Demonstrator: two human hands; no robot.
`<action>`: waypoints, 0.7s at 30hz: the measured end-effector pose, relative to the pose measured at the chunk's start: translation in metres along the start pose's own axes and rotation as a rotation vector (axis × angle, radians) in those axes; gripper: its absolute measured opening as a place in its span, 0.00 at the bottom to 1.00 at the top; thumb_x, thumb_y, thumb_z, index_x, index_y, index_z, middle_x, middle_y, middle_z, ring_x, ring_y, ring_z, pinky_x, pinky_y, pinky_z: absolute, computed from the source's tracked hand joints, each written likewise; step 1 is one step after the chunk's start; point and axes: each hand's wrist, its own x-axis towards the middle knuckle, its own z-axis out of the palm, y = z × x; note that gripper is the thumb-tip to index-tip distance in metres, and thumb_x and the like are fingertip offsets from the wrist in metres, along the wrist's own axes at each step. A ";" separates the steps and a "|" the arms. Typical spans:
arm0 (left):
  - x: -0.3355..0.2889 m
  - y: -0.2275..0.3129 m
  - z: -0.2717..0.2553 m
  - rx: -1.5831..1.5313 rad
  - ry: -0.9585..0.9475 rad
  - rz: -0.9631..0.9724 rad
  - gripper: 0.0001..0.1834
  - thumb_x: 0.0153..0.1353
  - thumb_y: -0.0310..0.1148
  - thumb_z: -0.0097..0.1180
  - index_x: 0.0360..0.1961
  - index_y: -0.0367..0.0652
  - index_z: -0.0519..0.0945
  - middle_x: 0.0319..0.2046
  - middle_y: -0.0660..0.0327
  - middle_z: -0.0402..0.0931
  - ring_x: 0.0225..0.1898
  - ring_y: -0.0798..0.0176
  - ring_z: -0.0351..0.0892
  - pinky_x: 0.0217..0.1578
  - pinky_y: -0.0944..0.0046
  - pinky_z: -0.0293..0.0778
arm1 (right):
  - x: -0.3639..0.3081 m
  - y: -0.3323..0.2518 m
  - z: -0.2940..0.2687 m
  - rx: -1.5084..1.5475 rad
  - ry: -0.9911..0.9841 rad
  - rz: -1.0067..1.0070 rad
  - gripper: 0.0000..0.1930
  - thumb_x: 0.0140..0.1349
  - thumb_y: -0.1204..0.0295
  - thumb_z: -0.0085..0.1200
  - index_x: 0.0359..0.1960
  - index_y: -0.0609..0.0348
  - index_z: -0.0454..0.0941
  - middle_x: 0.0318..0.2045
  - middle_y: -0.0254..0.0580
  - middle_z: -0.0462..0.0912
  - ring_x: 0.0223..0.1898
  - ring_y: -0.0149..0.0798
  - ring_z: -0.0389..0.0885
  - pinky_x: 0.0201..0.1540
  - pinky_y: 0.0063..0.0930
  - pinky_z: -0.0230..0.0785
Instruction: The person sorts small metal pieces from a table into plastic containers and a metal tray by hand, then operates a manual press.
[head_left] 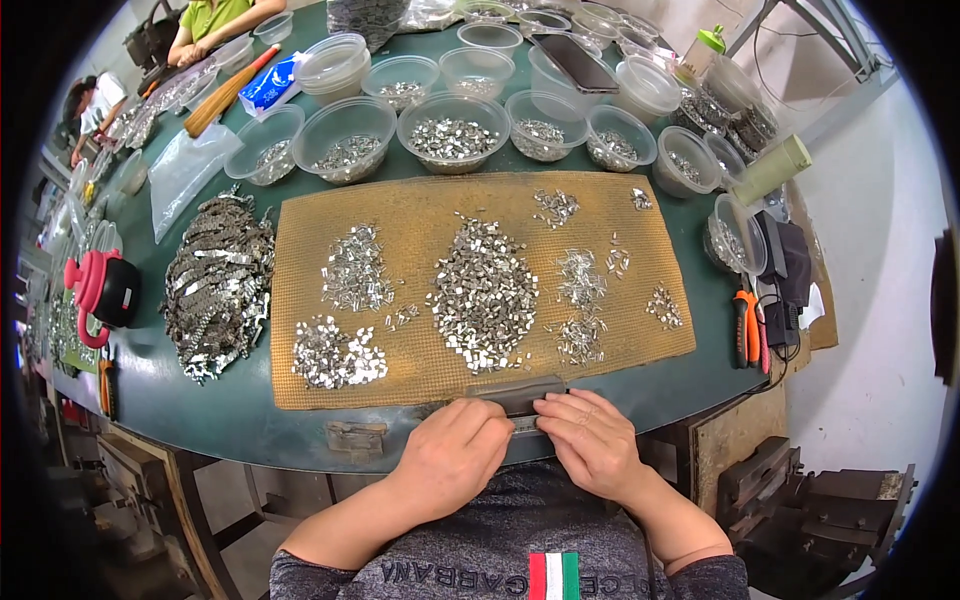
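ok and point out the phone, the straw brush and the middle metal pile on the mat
Phone (577, 63): head view, on its dark screen.
Straw brush (219, 102): head view, on its bristles.
Middle metal pile (484, 294): head view, centre of the heap.

Observed: pink-and-black cup (112, 288) left, blue-and-white packet (268, 88) beside brush (225, 98), dark phone (577, 63) rear, orange-handled pliers (752, 325) right.
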 end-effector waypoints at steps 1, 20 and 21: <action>0.000 0.001 0.001 0.031 0.016 0.020 0.10 0.55 0.22 0.68 0.38 0.40 0.81 0.37 0.59 0.80 0.38 0.54 0.83 0.37 0.59 0.80 | 0.000 0.000 0.000 0.001 0.000 0.000 0.15 0.56 0.80 0.65 0.47 0.61 0.85 0.52 0.44 0.88 0.55 0.45 0.86 0.61 0.44 0.76; -0.024 -0.016 -0.010 -0.084 0.066 0.076 0.12 0.61 0.30 0.66 0.45 0.42 0.82 0.43 0.62 0.79 0.45 0.58 0.80 0.47 0.59 0.78 | 0.112 -0.013 0.014 -0.098 -0.094 -0.201 0.13 0.59 0.77 0.62 0.47 0.59 0.85 0.53 0.41 0.85 0.61 0.45 0.80 0.70 0.52 0.63; -0.026 -0.017 -0.011 -0.112 0.066 0.074 0.12 0.61 0.30 0.66 0.45 0.41 0.82 0.44 0.61 0.79 0.46 0.56 0.80 0.47 0.58 0.78 | 0.125 -0.013 0.022 -0.124 -0.115 -0.221 0.13 0.60 0.76 0.62 0.48 0.58 0.85 0.53 0.40 0.85 0.63 0.45 0.78 0.71 0.55 0.59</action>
